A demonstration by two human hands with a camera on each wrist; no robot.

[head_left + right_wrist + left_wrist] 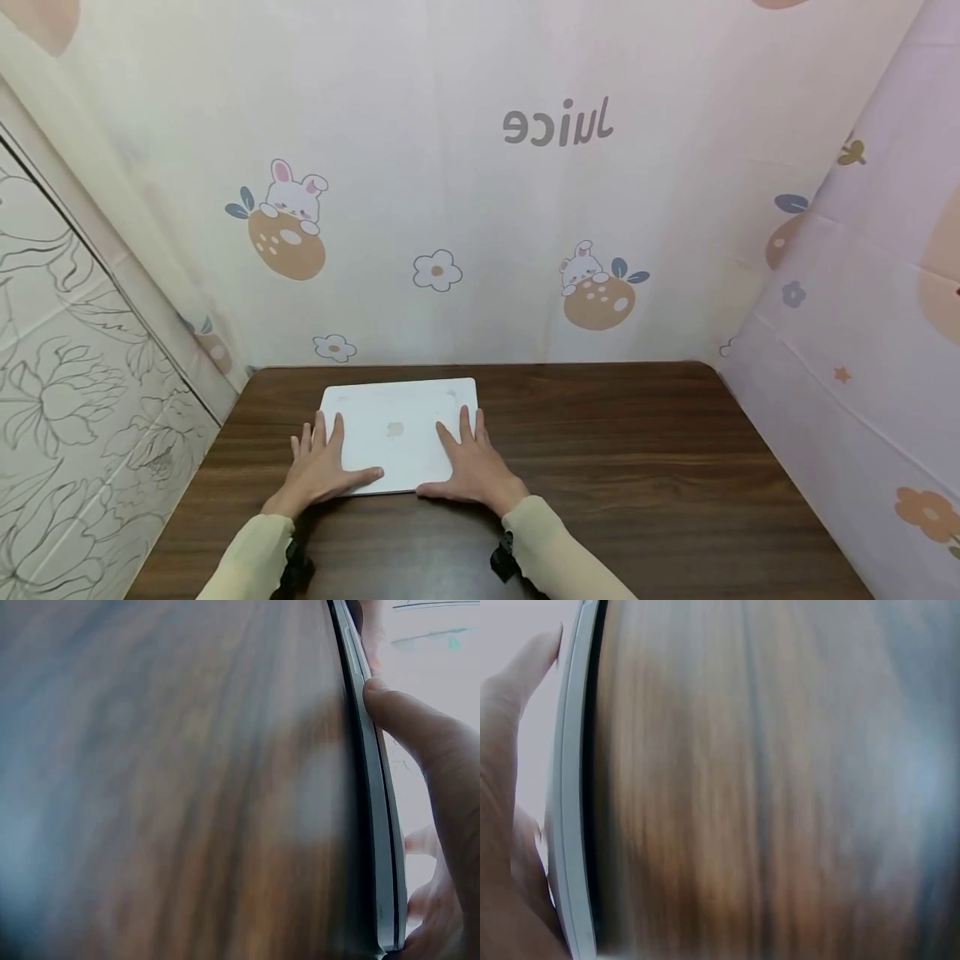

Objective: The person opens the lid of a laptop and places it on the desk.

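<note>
A closed silver-white laptop lies flat on the dark wooden table, its lid up with a faint logo in the middle. My left hand rests at its left front corner, fingers spread along the left side and thumb on the lid near the front edge. At the right front corner, my right hand touches the laptop with fingers extended over the right side. Its thumb lies against the front edge in the right wrist view. The left wrist view shows the laptop's thin front edge beside the left hand.
The brown wood-grain table extends to the right and in front of the laptop. A pale printed curtain hangs behind its back edge. Another printed cloth hangs on the right, and a flower-patterned panel stands on the left.
</note>
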